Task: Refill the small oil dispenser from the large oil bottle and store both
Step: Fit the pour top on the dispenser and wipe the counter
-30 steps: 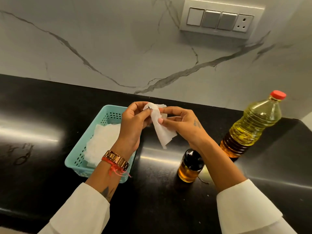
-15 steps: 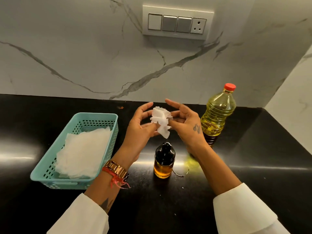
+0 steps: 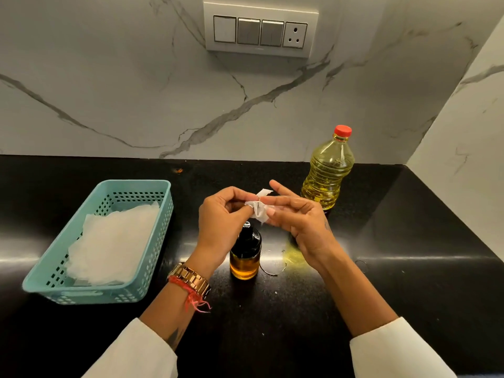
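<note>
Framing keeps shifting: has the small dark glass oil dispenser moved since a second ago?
No. The dispenser still sits front-left of the large clear red-capped oil bottle, right of the teal plastic basket; only the camera shifted.

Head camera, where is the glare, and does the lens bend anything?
Head view: pale glare streaks run across the black countertop at left, centre and right; the large oil bottle leans outward, likely wide-angle distortion; the marble wall is softly lit, without hot spots.
</note>
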### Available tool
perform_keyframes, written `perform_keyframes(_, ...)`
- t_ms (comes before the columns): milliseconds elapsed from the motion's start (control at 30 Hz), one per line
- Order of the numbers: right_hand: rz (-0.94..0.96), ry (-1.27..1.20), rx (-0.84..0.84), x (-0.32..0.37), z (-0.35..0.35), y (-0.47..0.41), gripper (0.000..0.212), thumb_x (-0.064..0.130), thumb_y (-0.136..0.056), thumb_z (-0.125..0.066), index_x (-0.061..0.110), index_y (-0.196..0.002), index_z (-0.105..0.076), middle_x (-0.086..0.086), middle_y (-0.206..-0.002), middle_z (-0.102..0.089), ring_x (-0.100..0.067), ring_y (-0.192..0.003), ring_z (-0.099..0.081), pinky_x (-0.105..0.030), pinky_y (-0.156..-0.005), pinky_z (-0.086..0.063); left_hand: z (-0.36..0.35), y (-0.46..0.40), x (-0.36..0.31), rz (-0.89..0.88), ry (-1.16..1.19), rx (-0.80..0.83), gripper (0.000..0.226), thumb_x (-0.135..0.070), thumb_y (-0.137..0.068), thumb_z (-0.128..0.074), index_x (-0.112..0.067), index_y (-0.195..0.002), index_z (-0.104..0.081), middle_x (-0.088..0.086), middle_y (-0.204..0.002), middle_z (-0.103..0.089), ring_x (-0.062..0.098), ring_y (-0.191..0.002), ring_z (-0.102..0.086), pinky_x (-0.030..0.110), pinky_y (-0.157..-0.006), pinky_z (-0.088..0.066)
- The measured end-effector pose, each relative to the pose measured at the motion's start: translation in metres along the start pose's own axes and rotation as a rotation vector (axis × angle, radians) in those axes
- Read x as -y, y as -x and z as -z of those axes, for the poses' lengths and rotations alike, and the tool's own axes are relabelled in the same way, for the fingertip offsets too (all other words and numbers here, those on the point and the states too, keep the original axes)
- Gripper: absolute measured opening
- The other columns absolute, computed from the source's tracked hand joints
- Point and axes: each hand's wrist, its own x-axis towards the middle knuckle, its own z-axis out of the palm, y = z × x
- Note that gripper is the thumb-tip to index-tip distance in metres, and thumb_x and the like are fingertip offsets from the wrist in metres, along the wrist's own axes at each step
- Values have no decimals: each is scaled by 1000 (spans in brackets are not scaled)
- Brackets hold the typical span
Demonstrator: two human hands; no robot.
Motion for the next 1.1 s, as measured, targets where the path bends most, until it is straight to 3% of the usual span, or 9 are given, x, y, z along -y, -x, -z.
perform_keyframes(100, 88, 43, -63, -3, -5, 4, 20, -10, -71, -69, 7, -81, -70, -5, -100, -70, -11, -92, -68, -22, -78, -54, -5, 5, -1, -49, -88, 4, 19, -4, -77, -70, -22, -80, -69, -3, -81, -71, 7, -76, -68, 23, -70, -56)
perform_keyframes(200, 162, 107, -158, -6, -6, 2, 28, -14, -69, -69, 13, -75, -66, 1, -77, -71, -11, -76, -68, -21, -70, -54, -7, 8, -5, -25, -38, 44, 21, 0, -79, -64, -18, -86, -69, -2, -85, -71, 6, -80, -68, 19, -72, -54)
perform_keyframes(333, 178, 174, -227, -7, -1, 1, 40, -9, -69, -72, 19, -96, -62, 0, -82, -66, -9, -78, -65, -27, -76, -56, -5, 8, -12, 130, 196, 144, 28, 4, -88, -46, -9, -101, -66, 7, -95, -71, 14, -88, -68, 22, -74, -55)
perform_keyframes(433, 162, 158, -168, -7, -1, 2, 46, -10, -72, -68, 17, -109, -62, -1, -87, -67, -8, -81, -67, -24, -76, -55, -1, 7, -11, 177, 207, 136, 28, 5, -89, -48, -10, -105, -65, 9, -99, -70, 17, -90, -69, 23, -72, -56)
perform_keyframes(600, 184, 146, -137, -12, -4, 2, 24, -7, -71, -69, 12, -85, -70, -9, -90, -70, -18, -85, -68, -28, -76, -55, 4, 13, -5, 140, 98, 252, 33, 4, -77, -67, -17, -103, -65, 1, -99, -70, 12, -89, -68, 20, -76, -55)
perform_keyframes(800, 79, 19, -116, -21, -10, 13, 19, -5, -76, -65, 4, -91, -72, -7, -102, -72, -16, -100, -66, -27, -83, -53, 4, 19, 5, 52, -62, 56, 20, -16, -72, -78, -18, -87, -65, -2, -81, -69, 8, -73, -66, 18, -67, -54)
perform_keyframes(900, -42, -94, -22, -22, -10, 16, 16, 4, -75, -68, 9, -89, -74, -6, -108, -70, -17, -106, -64, -31, -90, -53, 4, 20, 9, -10, -170, 29, 20, -13, -73, -76, -23, -82, -61, -5, -77, -65, 6, -71, -63, 14, -64, -52)
perform_keyframes(1000, -6, 3, -41, -23, -11, 14, 16, -1, -76, -68, 1, -92, -70, -12, -103, -71, -19, -96, -67, -29, -84, -55, 4, 19, 8, -34, -175, 92, 22, -10, -73, -75, -17, -88, -60, -2, -80, -65, 7, -73, -63, 15, -66, -52)
perform_keyframes(1100, 23, -2, -96, -20, -7, 9, 21, -6, -74, -68, 5, -91, -67, -15, -93, -71, -21, -82, -68, -26, -74, -57, 15, 13, 7, -34, -134, 136, 30, -5, -72, -75, -17, -94, -60, -1, -89, -66, 8, -78, -65, 18, -72, -53)
